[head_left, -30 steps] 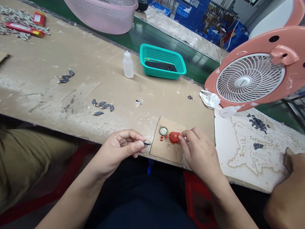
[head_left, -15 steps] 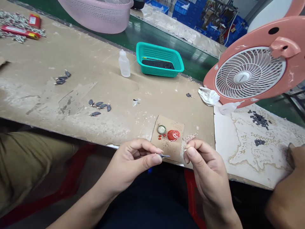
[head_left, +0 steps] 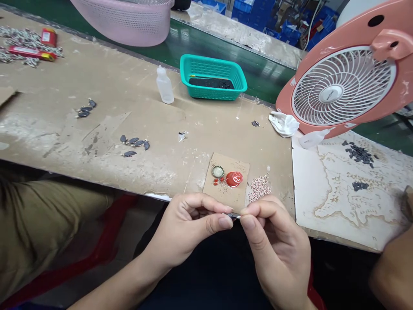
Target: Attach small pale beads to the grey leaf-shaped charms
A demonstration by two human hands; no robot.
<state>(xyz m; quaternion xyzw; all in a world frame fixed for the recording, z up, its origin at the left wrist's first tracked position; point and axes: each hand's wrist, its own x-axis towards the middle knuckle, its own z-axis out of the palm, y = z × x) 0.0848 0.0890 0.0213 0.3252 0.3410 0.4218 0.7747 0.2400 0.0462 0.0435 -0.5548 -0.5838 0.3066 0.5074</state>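
Observation:
Between the thumb and forefinger of my left hand (head_left: 196,224) is a small dark grey leaf-shaped piece (head_left: 233,216), its free end pointing right. My right hand (head_left: 274,241) is pinched against that end, on a tiny pale bead (head_left: 239,217) that the fingertips mostly cover. Just beyond my hands lies a cardboard square (head_left: 209,189) with a metal bottle cap (head_left: 218,172) and a glossy red blob (head_left: 234,178) on it. To its right is a spread of tiny pinkish beads (head_left: 260,187).
Several dark leaf-shaped pieces (head_left: 135,142) lie to the left. A squeeze bottle (head_left: 164,86) and green basket (head_left: 213,92) stand behind. At right are a pink fan (head_left: 290,92), crumpled tissue (head_left: 284,124) and map-printed sheet (head_left: 335,189) with dark pieces. Another person's arm (head_left: 393,271) is lower right.
My right hand has moved left and slightly down with the bead, up to the dark piece. The hands, apart before, now meet at the fingertips. The view has shifted slightly.

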